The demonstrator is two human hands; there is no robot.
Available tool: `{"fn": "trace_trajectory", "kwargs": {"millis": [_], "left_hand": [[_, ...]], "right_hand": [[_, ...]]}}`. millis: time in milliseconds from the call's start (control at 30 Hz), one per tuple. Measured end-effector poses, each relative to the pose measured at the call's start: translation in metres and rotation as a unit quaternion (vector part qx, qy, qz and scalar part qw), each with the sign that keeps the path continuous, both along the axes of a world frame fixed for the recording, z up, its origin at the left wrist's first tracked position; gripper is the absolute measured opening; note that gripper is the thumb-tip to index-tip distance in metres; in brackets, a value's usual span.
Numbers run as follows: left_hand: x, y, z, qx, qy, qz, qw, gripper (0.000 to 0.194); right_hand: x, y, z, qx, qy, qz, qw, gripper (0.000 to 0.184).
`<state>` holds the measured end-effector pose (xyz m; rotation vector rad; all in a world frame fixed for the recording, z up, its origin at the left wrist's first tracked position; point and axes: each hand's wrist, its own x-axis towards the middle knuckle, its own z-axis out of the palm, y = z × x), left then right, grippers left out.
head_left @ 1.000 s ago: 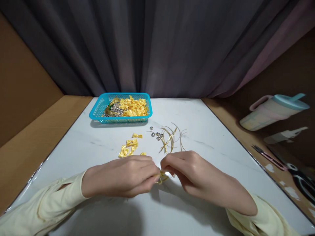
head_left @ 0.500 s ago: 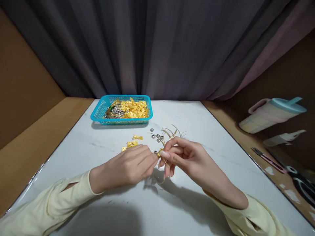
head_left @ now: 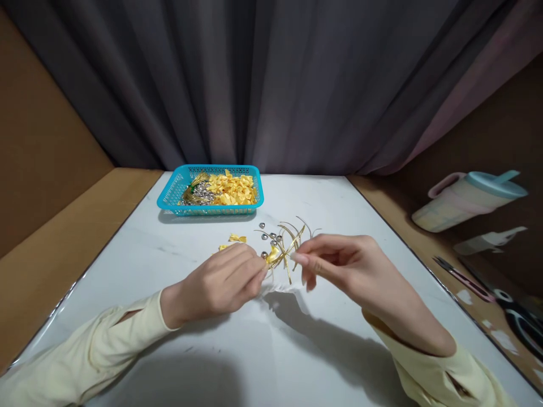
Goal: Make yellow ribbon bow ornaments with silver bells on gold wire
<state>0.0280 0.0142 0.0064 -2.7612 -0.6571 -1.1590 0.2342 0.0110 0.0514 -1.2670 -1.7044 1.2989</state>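
My left hand (head_left: pixel 229 277) is closed, its fingertips pinching a yellow ribbon bow (head_left: pixel 272 256). Close against those fingertips shows a small silver bell (head_left: pixel 263 255); whether it is joined to the bow I cannot tell. To the right, my right hand (head_left: pixel 339 263) has thumb and index finger pressed together beside a spray of thin gold ties (head_left: pixel 287 252). What that pinch holds is too fine to make out. Several more silver bells (head_left: pixel 262 225) lie just beyond the hands. Another yellow bow (head_left: pixel 237 238) rests behind my left hand, which partly covers others.
A blue plastic basket (head_left: pixel 207 212) at the back left contains yellow bows, silver bells and gold ties. Along the right side are a lidded tumbler (head_left: pixel 462 198), a small clear bottle (head_left: pixel 487 240), pink-handled snips (head_left: pixel 464 278) and black-handled scissors (head_left: pixel 524 328). Dark curtains (head_left: pixel 271 85) hang behind the white table.
My right hand has moved right, away from the bow and my left hand, uncovering the gold ties. My left hand has shifted slightly left, with the bow still at its fingertips.
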Motion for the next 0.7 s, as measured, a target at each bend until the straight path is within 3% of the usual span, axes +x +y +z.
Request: {"fn": "trace_trajectory", "kwargs": {"millis": [133,300,433,700], "left_hand": [[0.0,-0.001,-0.001,-0.013,-0.045,-0.014,0.999,0.012],[0.001,-0.001,-0.002,-0.022,-0.056,-0.028,0.998,0.013],[0.001,0.0,-0.003,-0.006,-0.054,-0.033,0.998,0.012],[0.0,0.0,-0.004,-0.039,-0.063,-0.038,0.997,0.013]], "right_hand": [[-0.009,-0.005,-0.008,-0.049,-0.049,0.017,0.997,0.025],[-0.02,-0.007,-0.017,-0.014,-0.043,0.076,0.996,0.029],[-0.021,-0.007,-0.015,-0.006,-0.033,0.067,0.997,0.026],[-0.019,-0.005,-0.012,-0.09,0.006,0.125,0.988,0.018]]}}
